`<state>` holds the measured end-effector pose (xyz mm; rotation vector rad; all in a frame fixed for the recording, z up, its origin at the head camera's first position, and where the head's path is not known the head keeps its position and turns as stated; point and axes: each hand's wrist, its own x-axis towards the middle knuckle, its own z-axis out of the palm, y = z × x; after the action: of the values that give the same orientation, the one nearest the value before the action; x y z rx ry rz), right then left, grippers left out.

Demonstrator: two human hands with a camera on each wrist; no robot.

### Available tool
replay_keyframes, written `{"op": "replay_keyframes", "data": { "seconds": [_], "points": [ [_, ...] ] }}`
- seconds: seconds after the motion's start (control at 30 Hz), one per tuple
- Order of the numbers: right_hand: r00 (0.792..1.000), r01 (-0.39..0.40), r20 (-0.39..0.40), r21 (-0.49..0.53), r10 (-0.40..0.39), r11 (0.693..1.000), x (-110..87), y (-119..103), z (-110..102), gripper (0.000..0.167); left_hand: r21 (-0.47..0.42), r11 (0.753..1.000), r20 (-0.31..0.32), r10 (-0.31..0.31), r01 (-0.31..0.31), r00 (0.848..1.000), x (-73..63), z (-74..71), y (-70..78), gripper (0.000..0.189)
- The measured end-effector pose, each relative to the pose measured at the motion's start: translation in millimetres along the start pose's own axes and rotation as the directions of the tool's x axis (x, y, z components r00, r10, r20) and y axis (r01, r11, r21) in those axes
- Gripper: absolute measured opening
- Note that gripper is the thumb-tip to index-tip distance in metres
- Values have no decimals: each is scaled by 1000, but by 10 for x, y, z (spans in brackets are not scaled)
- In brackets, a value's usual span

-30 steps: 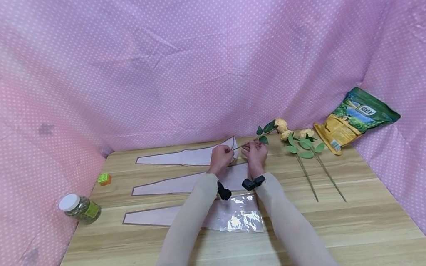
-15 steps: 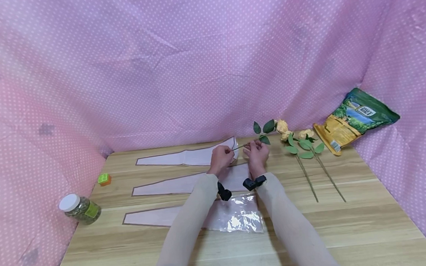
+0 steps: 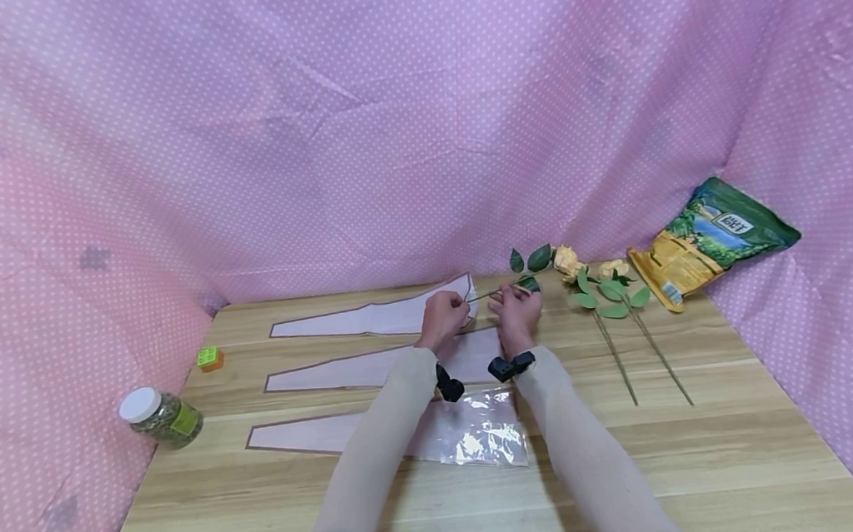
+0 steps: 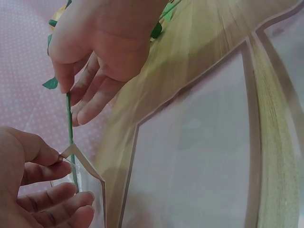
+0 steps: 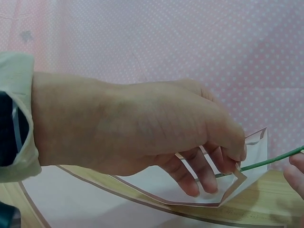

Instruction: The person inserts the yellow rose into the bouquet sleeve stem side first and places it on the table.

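Observation:
My left hand (image 3: 441, 316) pinches the mouth edge of the farthest bouquet sleeve (image 3: 393, 314), a white tapered wrapper with a brown border. In the left wrist view, the green stem (image 4: 69, 114) runs past the left fingers into the sleeve's mouth. My right hand (image 3: 516, 313) pinches this stem between thumb and fingers, seen from above in the left wrist view. It belongs to a pale yellow artificial rose (image 3: 566, 260) with dark green leaves (image 3: 539, 258), its bloom pointing right. From the right wrist camera, the left hand (image 5: 142, 123) covers part of the sleeve.
Two more yellow roses with stems (image 3: 614, 356) lie to the right. Nearer me lie a second sleeve (image 3: 345, 373) and a third with a glossy clear end (image 3: 478, 437). A white-lidded jar (image 3: 163, 418) and toy blocks (image 3: 210, 359) stand left; a green-yellow pouch (image 3: 710, 235) leans back right.
The held rose has turned slightly, its leaves shifting and its bloom moving a little to the right. My right hand has edged slightly right; the left stays at the sleeve's mouth.

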<state>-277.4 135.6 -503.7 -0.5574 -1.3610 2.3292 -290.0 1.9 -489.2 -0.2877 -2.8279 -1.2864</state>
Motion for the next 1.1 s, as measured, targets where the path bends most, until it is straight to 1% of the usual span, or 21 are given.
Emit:
{"op": "replay_keyframes", "data": {
  "seconds": [0.07,0.13,0.2,0.33,0.47,0.6,0.7,0.83,0.93,1.03,1.1],
  "points": [
    [1000,-5,-10,-24,5,1000,0,-12,0,19,1,1000,2,-2,2,1000,4,4,-3,19],
    [1000,-13,-19,-42,12,999,0,-23,0,16,-1,1000,3,-6,6,1000,7,5,-1,19],
    [1000,-19,-22,-57,18,998,3,-26,-3,20,-1,1000,2,-9,9,1000,10,4,2,19],
    [1000,-16,-5,-47,16,999,20,-3,-2,31,8,1000,-4,-6,6,1000,13,3,11,19],
    [1000,-6,3,-52,6,999,21,23,10,22,6,1000,-11,9,-9,1000,7,-2,28,19],
    [1000,6,-11,-90,-7,996,2,34,25,13,-12,1000,-12,20,-20,1000,-2,-18,61,20],
    [1000,4,-20,-107,-7,994,-3,50,35,10,-30,999,-5,25,-25,1000,-8,-30,83,21],
    [999,-1,-34,-130,-3,991,8,87,40,10,-42,999,5,32,-32,999,-13,-32,106,22],
    [999,9,-42,-162,-16,987,7,103,48,13,-43,998,0,38,-38,999,-8,-16,110,21],
    [999,21,-36,-191,-29,981,-9,98,55,14,-39,998,-4,41,-41,999,-3,-1,107,20],
    [999,18,-25,-203,-24,979,-26,91,51,15,-36,999,-2,41,-41,999,-2,3,111,20]
  ]
}}
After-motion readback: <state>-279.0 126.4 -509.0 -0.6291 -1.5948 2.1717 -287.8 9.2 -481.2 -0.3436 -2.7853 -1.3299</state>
